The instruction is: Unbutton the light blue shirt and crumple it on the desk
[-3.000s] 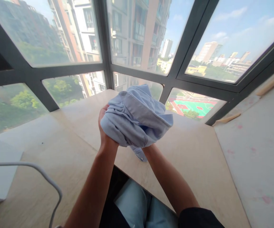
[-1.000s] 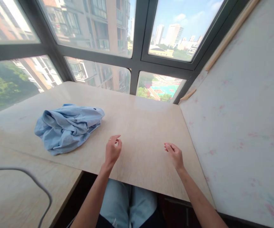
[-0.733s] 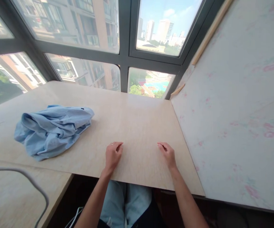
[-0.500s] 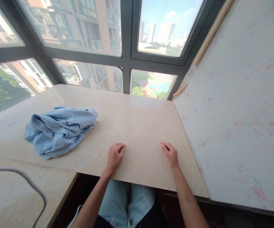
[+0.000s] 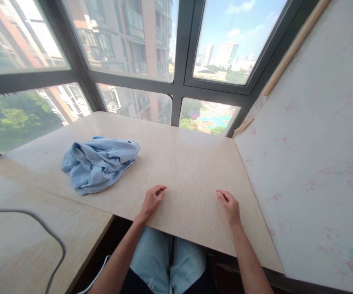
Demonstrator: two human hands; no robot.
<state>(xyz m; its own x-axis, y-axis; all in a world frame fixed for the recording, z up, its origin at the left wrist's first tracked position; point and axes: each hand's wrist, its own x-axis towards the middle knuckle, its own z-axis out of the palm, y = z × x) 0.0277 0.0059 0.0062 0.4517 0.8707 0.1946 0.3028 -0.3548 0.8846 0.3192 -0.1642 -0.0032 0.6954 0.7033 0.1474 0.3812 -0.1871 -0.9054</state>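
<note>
A crumpled light blue cloth garment (image 5: pixel 103 163) lies in a heap on the pale tabletop (image 5: pixel 188 163), to the left of my hands. My left hand (image 5: pixel 153 200) rests near the front edge, its fingers curled in with the thumb against them and nothing visible in it. It is the hand closer to the garment, though apart from it. Further right, my right hand (image 5: pixel 229 206) is held the same way, closed, with nothing showing between its fingers. A small dark mark shows at the garment's upper right edge.
Dark-framed windows (image 5: pixel 181 77) rise behind the tabletop. A flower-patterned wall (image 5: pixel 314 163) borders it on the right. At the lower left, a grey cable (image 5: pixel 49 228) curves over a second pale surface (image 5: pixel 26 253). My legs (image 5: pixel 167 257) are below the front edge.
My view has turned a little to the left, so the garment and windows appear further right. Both hands keep their curled pose, and the garment has not changed shape.
</note>
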